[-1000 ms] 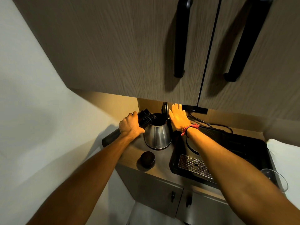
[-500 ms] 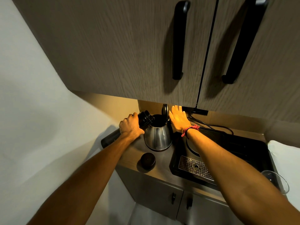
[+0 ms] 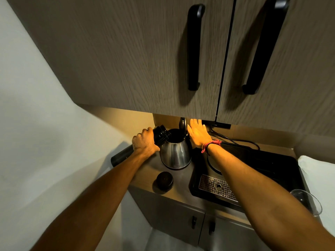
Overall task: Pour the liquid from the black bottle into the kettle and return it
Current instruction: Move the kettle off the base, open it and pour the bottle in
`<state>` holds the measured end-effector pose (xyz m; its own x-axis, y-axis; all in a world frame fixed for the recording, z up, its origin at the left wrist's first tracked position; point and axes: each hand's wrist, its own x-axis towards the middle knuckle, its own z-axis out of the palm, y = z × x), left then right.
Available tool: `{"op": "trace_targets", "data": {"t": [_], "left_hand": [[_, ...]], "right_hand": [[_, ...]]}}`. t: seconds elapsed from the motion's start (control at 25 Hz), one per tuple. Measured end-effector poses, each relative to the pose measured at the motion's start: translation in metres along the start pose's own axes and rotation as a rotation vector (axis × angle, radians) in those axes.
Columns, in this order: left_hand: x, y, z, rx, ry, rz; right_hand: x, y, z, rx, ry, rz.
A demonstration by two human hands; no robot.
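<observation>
A steel kettle [image 3: 175, 154] stands on the counter with its lid [image 3: 182, 123] flipped up. My left hand [image 3: 144, 142] grips the black bottle [image 3: 121, 156], which lies tilted nearly level with its open mouth [image 3: 162, 133] at the kettle's rim. No stream of liquid can be made out. My right hand [image 3: 198, 133] rests flat, fingers spread, against the kettle's right side by the handle, holding nothing. The bottle's round black cap [image 3: 164, 180] lies on the counter in front of the kettle.
A black tray [image 3: 272, 165] with a perforated metal drain plate [image 3: 216, 186] sits right of the kettle, a power cord [image 3: 239, 141] behind it. A clear glass [image 3: 306, 201] stands at the right edge. Wall cabinets [image 3: 145, 60] hang low overhead; the wall [image 3: 36, 124] is close left.
Both hands, the bottle and the kettle keep the same pose. Only the camera view has shifted slightly.
</observation>
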<state>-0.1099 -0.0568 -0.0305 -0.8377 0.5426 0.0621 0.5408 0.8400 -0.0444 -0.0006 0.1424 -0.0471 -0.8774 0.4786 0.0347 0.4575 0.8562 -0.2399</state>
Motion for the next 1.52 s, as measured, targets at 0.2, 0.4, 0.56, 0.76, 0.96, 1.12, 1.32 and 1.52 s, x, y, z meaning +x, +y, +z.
{"op": "trace_targets", "data": {"t": [0.2,0.4,0.56,0.76,0.96,1.12,1.32,1.52], "left_hand": [[0.001,0.000,-0.002,0.024,0.001,0.002],[0.001,0.002,-0.004,0.019,0.008,0.002],[-0.001,0.003,-0.004,-0.085,0.003,-0.011],[-0.001,0.005,0.006,-0.248,0.010,-0.015],[-0.001,-0.003,0.020,-0.602,0.023,-0.089],[-0.011,-0.020,0.039,-0.984,0.112,-0.229],[-0.027,-0.033,0.058,-1.126,0.246,-0.330],[-0.029,-0.042,0.060,-1.167,0.211,-0.295]], "right_hand": [[0.000,0.000,-0.001,-0.006,-0.005,-0.005],[-0.001,0.001,-0.001,-0.034,-0.012,-0.028],[0.000,0.001,-0.001,0.004,-0.011,-0.022],[0.001,0.001,0.001,0.024,-0.014,-0.015],[0.002,0.001,-0.001,0.004,-0.017,-0.054],[0.002,0.002,0.000,-0.001,-0.021,-0.077],[0.006,0.002,0.006,0.171,-0.053,-0.043],[0.009,-0.008,0.012,0.278,-0.107,-0.017]]}}
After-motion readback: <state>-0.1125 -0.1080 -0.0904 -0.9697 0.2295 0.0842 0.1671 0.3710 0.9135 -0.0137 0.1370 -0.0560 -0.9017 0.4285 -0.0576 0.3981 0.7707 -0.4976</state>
